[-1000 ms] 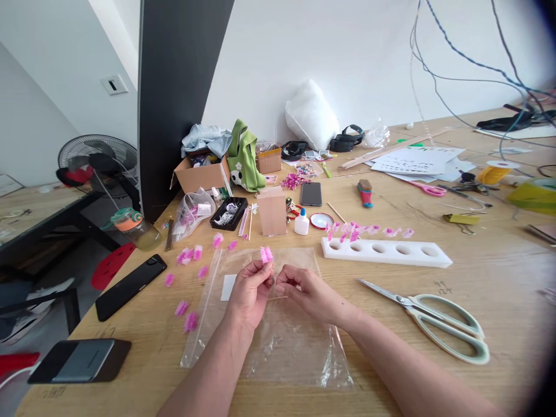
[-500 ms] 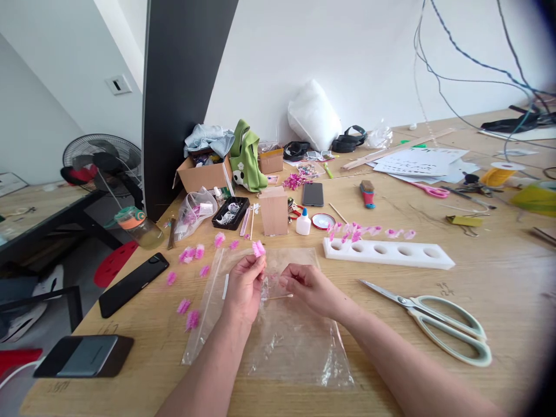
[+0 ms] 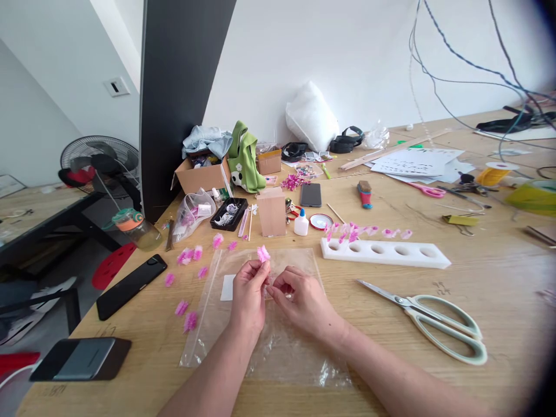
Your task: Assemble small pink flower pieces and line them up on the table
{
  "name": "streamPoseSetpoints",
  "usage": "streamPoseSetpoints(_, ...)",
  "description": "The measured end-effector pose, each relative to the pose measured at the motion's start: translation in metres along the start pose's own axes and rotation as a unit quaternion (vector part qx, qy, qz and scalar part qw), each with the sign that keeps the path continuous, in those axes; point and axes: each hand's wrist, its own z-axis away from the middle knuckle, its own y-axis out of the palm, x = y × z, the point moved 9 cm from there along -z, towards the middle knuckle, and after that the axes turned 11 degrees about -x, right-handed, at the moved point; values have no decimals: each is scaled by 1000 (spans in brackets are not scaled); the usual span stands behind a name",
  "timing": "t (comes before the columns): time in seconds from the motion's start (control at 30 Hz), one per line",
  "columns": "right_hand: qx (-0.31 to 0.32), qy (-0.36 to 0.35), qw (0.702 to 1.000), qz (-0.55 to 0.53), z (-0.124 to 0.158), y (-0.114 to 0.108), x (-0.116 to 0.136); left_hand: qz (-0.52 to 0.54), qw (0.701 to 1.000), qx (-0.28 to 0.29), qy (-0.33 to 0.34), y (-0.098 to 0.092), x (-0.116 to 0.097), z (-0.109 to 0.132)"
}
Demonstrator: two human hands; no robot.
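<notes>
Pinched between the thumb and fingers of my left hand [image 3: 251, 289] is a pink flower piece [image 3: 263, 253], held upright above a clear plastic bag [image 3: 299, 359]. My right hand [image 3: 299, 292] is close beside it on the right, thumb and index finger pressed together near the left fingers. What the right fingers hold, if anything, is too small to make out. Several loose pink pieces [image 3: 190, 321] lie left of the bag. A white label [image 3: 227, 288] shows beside my left hand.
Open scissors [image 3: 443, 324] lie at the right. A white foam block with holes [image 3: 386, 253] carries pink pieces behind my right hand. Farther back are a glue bottle [image 3: 301, 223], a wooden block [image 3: 271, 213] and a black tray [image 3: 229, 214]. Phones [image 3: 131, 286] lie at the left.
My right hand has moved left, closer to my left hand. The pink flower piece has turned and shifted slightly right. The stick that showed between the hands is now mostly hidden.
</notes>
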Motion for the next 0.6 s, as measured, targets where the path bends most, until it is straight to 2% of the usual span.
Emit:
streamPoseSetpoints(0.17,-17,-36,997,63,5,1,6,6,1000,-9,-3,0,5,2)
streamPoseSetpoints(0.37,-31,-83,990,111,4,-2,15,23,999,-33,19,-4,0,3)
streamPoseSetpoints(0.6,35,-168,970,170,8,9,22,16,999,-31,17,-5,-1,0)
